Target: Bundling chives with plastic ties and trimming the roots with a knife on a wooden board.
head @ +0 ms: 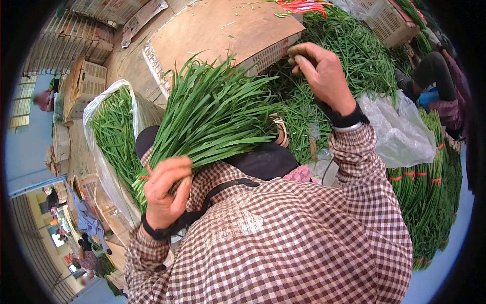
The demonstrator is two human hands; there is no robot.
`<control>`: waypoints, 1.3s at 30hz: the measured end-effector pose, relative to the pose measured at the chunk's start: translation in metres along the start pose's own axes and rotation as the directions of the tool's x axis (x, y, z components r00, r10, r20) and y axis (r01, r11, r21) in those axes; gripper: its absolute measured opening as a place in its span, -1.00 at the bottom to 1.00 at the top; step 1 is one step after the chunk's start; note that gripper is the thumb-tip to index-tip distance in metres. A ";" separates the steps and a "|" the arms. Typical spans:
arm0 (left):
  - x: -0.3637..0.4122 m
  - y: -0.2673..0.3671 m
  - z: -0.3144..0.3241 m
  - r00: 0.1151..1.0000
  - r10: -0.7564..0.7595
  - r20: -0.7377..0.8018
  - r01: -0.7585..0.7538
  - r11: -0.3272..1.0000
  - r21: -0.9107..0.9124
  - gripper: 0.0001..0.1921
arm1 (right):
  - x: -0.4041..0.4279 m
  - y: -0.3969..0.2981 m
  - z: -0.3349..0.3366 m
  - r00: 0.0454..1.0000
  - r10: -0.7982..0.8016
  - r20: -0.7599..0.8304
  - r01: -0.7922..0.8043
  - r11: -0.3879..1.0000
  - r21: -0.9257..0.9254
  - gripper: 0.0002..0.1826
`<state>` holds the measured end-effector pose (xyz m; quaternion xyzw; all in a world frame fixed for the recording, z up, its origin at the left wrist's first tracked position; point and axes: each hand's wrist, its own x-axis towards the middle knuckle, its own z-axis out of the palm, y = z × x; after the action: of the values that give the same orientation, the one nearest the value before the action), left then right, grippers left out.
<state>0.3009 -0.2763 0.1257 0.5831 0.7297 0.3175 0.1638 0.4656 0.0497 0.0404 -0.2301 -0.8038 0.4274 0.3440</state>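
Note:
A bundle of long, flat green leaves, likely Chinese chives (212,110), lies across my lap, its leaf tips fanned out toward the board. A red band (146,173) goes round its stem end at the left. My left hand (169,190) is at this banded end with the fingers curled; whether it grips the stems cannot be told. My right hand (317,72) is raised off the bundle, above loose greens and beside the board's near right corner. Its thumb and forefinger are close together, and whether something thin is between them cannot be told.
A brown board (228,30) on a plastic crate bears red bands (303,7) and leaf scraps. Left of my lap stands a plastic-lined container of greens (114,129). Loose greens (341,49), a clear plastic bag (398,129) and banded bundles (421,193) lie right. Another person sits at far right.

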 end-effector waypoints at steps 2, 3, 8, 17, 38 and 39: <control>-0.020 -0.002 0.006 0.966 -0.230 0.113 0.254 0.921 -0.296 -0.91 | 0.008 0.003 -0.005 0.997 0.053 0.052 -0.056 0.997 0.059 -0.83; -0.030 -0.002 0.010 0.919 -0.333 0.211 0.392 0.827 -0.403 -0.87 | 0.009 0.012 -0.010 0.997 0.065 0.037 -0.067 0.996 0.051 -0.83; -0.067 -0.013 0.026 0.603 -0.690 0.400 0.670 0.166 -0.723 -0.68 | -0.023 0.069 -0.011 0.848 0.430 0.311 -0.515 0.809 0.285 -0.82; -0.067 -0.045 0.053 0.654 -0.625 0.425 0.309 -0.293 -0.905 -0.19 | -0.085 0.079 0.042 0.800 0.314 0.511 -0.574 0.647 0.501 -0.74; -0.019 -0.052 0.076 0.563 -0.822 0.088 -0.193 -0.234 -0.953 -0.36 | -0.095 0.065 0.015 0.910 0.401 0.105 -0.386 0.726 0.569 -0.70; -0.019 -0.051 0.075 0.567 -0.820 0.084 -0.195 -0.232 -0.953 -0.36 | -0.094 0.060 0.018 0.935 0.330 0.130 -0.346 0.766 0.542 -0.67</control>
<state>0.3134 -0.2796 0.0335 -0.1553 0.3788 0.8441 0.3461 0.5179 0.0098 -0.0511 -0.2547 -0.5940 0.7006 0.3026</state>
